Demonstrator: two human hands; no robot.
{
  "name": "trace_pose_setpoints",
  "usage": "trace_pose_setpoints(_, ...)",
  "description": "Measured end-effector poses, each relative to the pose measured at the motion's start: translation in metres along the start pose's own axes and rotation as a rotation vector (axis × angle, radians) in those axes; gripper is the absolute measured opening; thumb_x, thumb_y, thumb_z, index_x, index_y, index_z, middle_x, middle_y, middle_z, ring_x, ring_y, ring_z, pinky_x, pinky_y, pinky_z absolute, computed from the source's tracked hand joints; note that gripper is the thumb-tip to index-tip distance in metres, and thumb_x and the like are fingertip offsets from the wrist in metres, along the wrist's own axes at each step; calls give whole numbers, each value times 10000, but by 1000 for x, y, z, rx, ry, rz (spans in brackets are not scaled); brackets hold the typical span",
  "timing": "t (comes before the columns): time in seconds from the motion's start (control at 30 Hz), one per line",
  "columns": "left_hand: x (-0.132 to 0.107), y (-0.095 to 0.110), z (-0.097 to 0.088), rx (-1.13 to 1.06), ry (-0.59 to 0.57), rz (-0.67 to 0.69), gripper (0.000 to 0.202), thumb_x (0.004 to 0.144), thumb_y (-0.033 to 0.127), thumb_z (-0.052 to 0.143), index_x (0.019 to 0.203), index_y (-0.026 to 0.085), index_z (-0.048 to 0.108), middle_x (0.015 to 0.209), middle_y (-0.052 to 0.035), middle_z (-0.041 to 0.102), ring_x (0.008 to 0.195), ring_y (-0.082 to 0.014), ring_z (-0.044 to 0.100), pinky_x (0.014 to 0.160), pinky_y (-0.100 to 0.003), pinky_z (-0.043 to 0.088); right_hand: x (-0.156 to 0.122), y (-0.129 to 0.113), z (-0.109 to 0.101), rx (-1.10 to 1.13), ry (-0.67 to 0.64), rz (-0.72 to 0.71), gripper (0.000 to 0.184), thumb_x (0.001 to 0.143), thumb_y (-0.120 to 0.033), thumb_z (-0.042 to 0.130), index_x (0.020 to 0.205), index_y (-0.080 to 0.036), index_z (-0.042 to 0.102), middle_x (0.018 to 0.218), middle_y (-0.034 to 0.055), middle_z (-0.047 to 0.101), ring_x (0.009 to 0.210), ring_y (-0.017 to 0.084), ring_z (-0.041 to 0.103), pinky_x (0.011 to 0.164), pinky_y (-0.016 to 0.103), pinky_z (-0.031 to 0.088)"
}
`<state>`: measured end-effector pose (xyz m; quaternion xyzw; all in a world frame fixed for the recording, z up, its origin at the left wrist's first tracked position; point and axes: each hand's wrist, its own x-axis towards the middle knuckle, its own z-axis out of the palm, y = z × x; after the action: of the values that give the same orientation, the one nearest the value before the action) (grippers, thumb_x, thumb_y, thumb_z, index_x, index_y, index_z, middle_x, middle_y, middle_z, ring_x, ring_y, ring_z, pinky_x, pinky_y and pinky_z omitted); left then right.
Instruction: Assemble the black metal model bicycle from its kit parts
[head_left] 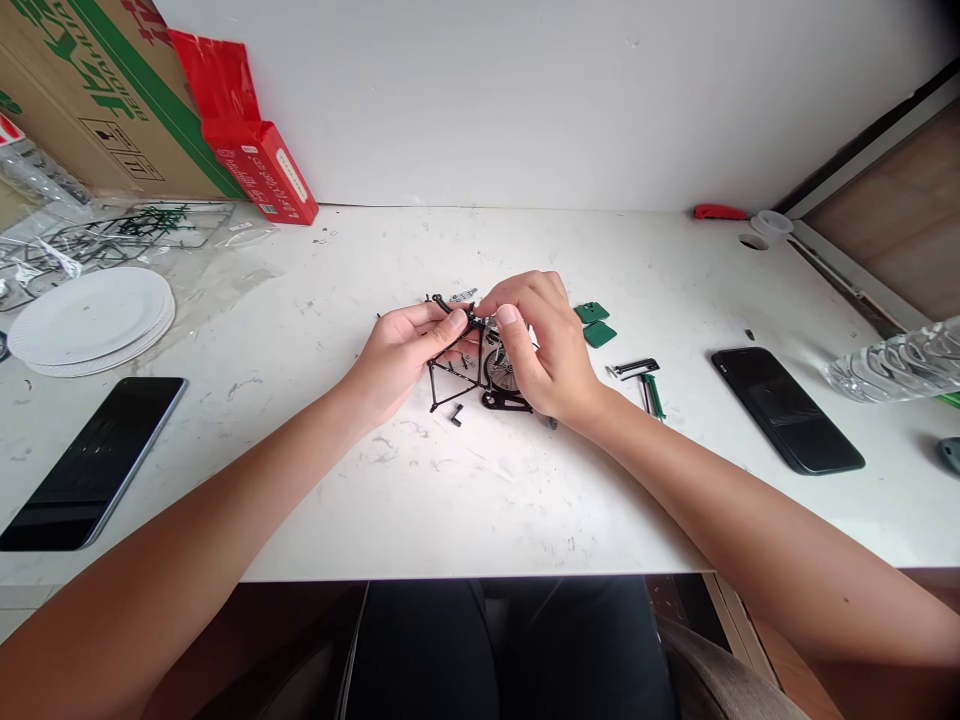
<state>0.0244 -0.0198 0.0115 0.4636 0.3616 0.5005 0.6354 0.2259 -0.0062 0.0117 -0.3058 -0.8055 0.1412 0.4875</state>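
A small black model bicycle [457, 375], with thin frame tubes and a spoked wheel [501, 370], is held just over the white table. My left hand [409, 350] is closed on its upper end, thumb on top. My right hand [551, 345] is curled at the same upper end, thumb and fingers bent in on the bicycle; exactly which part they pinch is hidden. Part of the wheel is covered by my right hand. Close by lie a small black piece [456, 415], a grey sprue piece [465, 295] and two green plates [596, 325].
Black parts [634, 368] and a green part [655, 397] lie right of my hand. Phones rest at left [94, 465] and right [787, 410], near a plastic bottle [896, 362]. Paper plates [90, 318], part sprues [142, 225], a red packet [259, 170] and a carton [112, 100] stand at left.
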Motion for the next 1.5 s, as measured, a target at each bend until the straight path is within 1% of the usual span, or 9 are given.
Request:
trace_pose_setpoints(0.1,0,-2,-2,23,1,2,318,906,440,911,1050,167,836,1035,-77,786,924,-177,729,867,-314,543,1,0,0,34,-2,52,310,1167,-438,483,1023,-278,705,1056,63,738,1054,260,644,1035,505,463)
trace_pose_setpoints(0.23,1,-6,-5,108,-8,31,388,924,476,885,1161,172,841,1081,-101,805,985,-211,746,932,-351,573,2,3,0,173,1,219,258,1072,-486,685,948,-267,737,1020,50,757,1049,242,670,888,437,529)
trace_pose_setpoints(0.4,1,-7,-6,156,-8,72,379,899,473,908,1123,172,856,1042,-103,817,948,-217,761,948,-370,602,4,5,0,273,-18,349,273,998,-497,782,898,-244,780,1038,61,772,1050,229,697,826,399,560)
trace_pose_setpoints(0.67,2,-5,-8,213,9,102,385,918,479,889,1142,169,857,939,-87,802,911,-219,770,955,-383,622,4,3,2,308,-47,410,284,1028,-483,748,939,-215,773,1033,60,770,959,190,695,820,366,559)
trace_pose_setpoints(0.93,2,-5,-7,201,20,95,382,876,467,926,1112,174,864,955,-87,801,890,-216,756,939,-388,628,1,6,5,246,-56,355,278,1068,-457,679,945,-216,739,996,52,751,975,192,679,817,362,532)
trace_pose_setpoints(1.1,1,-5,-6,226,15,113,373,889,472,913,1108,173,869,989,-97,806,905,-221,754,929,-381,622,1,5,5,290,-63,397,270,1059,-456,691,950,-215,745,1024,53,749,984,193,682,841,367,538)
trace_pose_setpoints(1.23,1,-5,-7,251,15,123,380,888,479,914,1113,176,867,966,-88,804,892,-215,759,905,-367,626,2,4,4,338,-67,438,310,1033,-508,726,942,-213,740,1017,52,739,957,190,680,819,356,540)
trace_pose_setpoints(1.4,2,-4,-8,267,9,137,385,896,477,912,1124,172,859,927,-72,795,860,-193,765,871,-330,636,1,0,7,452,-69,536,417,985,-640,756,959,-226,723,1031,54,756,994,211,696,855,373,553)
trace_pose_setpoints(1.5,3,-4,-8,276,7,145,386,902,475,907,1135,172,855,937,-74,799,857,-193,770,861,-327,644,-1,0,10,503,-63,555,399,991,-627,757,968,-231,709,1029,48,759,998,212,711,873,383,558)
